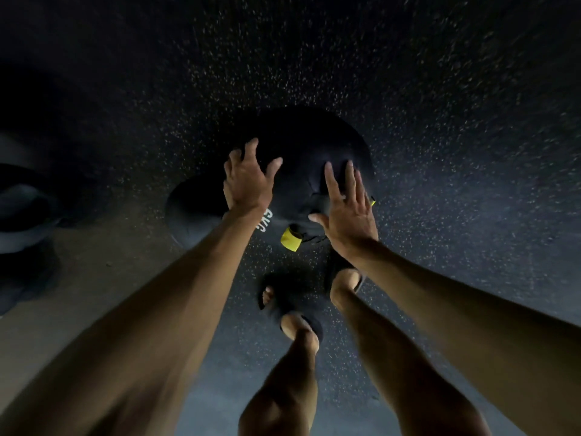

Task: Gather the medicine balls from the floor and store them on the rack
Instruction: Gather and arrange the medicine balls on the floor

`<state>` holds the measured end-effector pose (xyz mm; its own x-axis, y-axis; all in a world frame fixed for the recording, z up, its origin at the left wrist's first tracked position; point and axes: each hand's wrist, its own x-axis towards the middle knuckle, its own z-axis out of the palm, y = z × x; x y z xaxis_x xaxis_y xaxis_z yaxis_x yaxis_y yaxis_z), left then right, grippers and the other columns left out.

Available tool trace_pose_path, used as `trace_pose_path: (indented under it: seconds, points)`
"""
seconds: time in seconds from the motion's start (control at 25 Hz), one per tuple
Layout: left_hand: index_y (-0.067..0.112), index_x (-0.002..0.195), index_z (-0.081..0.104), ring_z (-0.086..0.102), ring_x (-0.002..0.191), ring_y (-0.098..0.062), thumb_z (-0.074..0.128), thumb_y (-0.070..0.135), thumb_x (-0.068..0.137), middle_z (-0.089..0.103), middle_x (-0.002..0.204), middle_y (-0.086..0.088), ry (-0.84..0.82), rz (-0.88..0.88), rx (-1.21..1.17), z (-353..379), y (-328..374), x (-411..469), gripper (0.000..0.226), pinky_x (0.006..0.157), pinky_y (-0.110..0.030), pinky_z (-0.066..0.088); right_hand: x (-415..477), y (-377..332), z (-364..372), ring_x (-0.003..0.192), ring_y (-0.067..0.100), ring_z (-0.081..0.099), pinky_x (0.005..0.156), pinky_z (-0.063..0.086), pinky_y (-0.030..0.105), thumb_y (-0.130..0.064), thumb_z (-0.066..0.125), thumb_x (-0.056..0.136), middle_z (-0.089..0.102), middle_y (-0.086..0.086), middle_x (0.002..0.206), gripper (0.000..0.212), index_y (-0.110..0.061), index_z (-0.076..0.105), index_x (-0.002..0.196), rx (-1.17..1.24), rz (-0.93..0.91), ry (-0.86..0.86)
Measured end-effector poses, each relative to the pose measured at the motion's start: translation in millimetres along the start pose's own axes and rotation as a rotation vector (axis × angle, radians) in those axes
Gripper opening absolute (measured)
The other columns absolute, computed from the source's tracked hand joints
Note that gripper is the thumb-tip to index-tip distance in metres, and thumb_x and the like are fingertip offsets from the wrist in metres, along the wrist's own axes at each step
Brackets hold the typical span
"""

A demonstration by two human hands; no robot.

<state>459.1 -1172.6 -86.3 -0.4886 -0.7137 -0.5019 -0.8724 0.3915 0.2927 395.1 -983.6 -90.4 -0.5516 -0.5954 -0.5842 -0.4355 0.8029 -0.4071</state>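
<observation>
The large black round medicine ball (301,146) lies on the floor, just in front of the person; it carries white weight lettering (268,220) and a small yellow tag (290,239) on the near side. The left hand (248,184) is over the upper left of the ball with the fingers spread and a little bent; the right hand (349,215) is at the right side with the fingers straight and apart; neither hand holds anything, and whether the palms already touch the ball cannot be told. The step seems to be the reach for a lift; the next move probably calls for both palms pressing from opposite sides, since the ball looks heavy and offers no handle. A second dark ball (191,209) sits just beside the first, partly behind the left forearm. The dark speckled rubber floor (440,121) fills the view; the room is very dim; a dark rounded object (22,199) at the far left is unclear; no rack is in view.
</observation>
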Motion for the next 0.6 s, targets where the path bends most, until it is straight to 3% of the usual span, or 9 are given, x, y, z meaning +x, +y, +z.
trace_pose_path:
  seconds: [0.08, 0.2, 0.32, 0.4, 0.6]
  points:
    - [0.018, 0.152, 0.034, 0.038, 0.136, -0.035, 0.052, 0.049, 0.098, 0.037, 0.150, -0.018, 0.041, 0.019, -0.063, 0, 4, 7, 0.065, 0.106, -0.052, 0.042, 35, -14, -20, 0.154, 0.032, -0.008, 0.124, 0.014, 0.050, -0.054, 0.058, 0.092, -0.014, 0.013, 0.166, 0.099, -0.033, -0.013, 0.158, 0.000, 0.044, -0.035]
    - [0.021, 0.155, 0.029, 0.023, 0.146, -0.040, 0.047, 0.058, 0.097, 0.021, 0.159, -0.022, -0.006, 0.181, -0.015, -7, -1, 10, 0.072, 0.114, -0.056, 0.031, 79, -38, -40, 0.154, 0.033, -0.004, 0.121, 0.019, 0.051, -0.060, 0.054, 0.092, -0.010, 0.012, 0.167, 0.096, -0.034, -0.010, 0.159, -0.028, 0.086, -0.053]
    - [0.026, 0.159, 0.014, 0.001, 0.153, -0.037, 0.042, 0.072, 0.090, -0.001, 0.166, -0.019, -0.108, 0.298, 0.020, -17, -14, 16, 0.088, 0.120, -0.054, 0.014, 125, -64, -59, 0.154, 0.032, -0.002, 0.119, 0.017, 0.053, -0.063, 0.049, 0.093, -0.006, 0.010, 0.168, 0.089, -0.034, -0.004, 0.159, -0.031, 0.123, -0.058]
    - [0.030, 0.160, 0.001, -0.011, 0.153, -0.033, 0.051, 0.078, 0.081, -0.013, 0.165, -0.017, -0.175, 0.348, 0.064, -26, -20, 37, 0.106, 0.121, -0.054, 0.005, 157, -82, -72, 0.154, 0.031, -0.001, 0.120, 0.015, 0.054, -0.064, 0.046, 0.094, -0.004, 0.009, 0.168, 0.085, -0.034, 0.001, 0.160, -0.038, 0.166, -0.067]
    - [0.043, 0.156, -0.004, 0.006, 0.152, -0.039, 0.074, 0.066, 0.070, -0.002, 0.166, -0.015, -0.251, 0.273, 0.224, -63, -15, 125, 0.118, 0.112, -0.060, 0.035, 200, -114, -91, 0.147, 0.034, 0.024, 0.117, 0.024, 0.048, -0.055, 0.045, 0.099, 0.026, 0.015, 0.160, 0.067, -0.023, 0.028, 0.156, 0.026, 0.214, 0.067]
